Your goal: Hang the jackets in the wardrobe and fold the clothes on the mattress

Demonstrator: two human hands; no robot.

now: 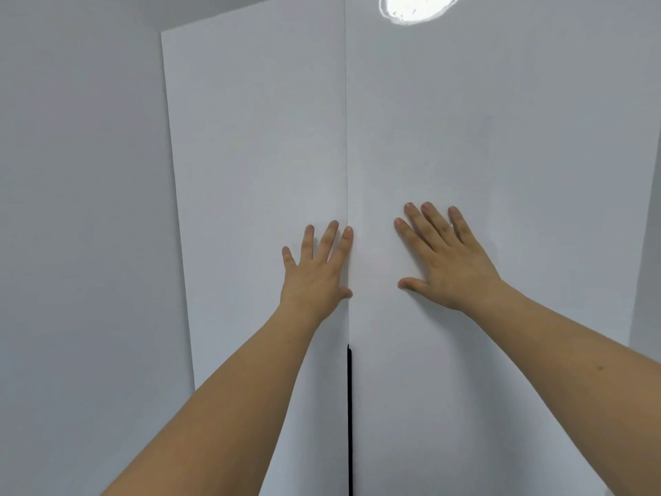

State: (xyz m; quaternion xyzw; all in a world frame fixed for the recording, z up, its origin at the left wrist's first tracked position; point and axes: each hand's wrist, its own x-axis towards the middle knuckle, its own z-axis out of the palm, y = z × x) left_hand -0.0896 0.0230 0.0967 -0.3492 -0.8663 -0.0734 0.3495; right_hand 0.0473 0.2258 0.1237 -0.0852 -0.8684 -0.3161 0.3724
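A white wardrobe fills the head view, its left door [257, 173] and right door [500, 173] meeting at a thin vertical seam in the middle. My left hand [316, 270] lies flat on the left door, fingers straight and spread, right beside the seam. My right hand [441, 257] presses flat on the right door a little higher, fingers spread. Neither hand holds anything. No jackets, clothes or mattress are in view.
A dark gap [349, 420] shows along the seam low down, below my hands. A plain white wall [78, 209] stands to the left of the wardrobe. A bright light reflection [418, 5] glares at the top of the right door.
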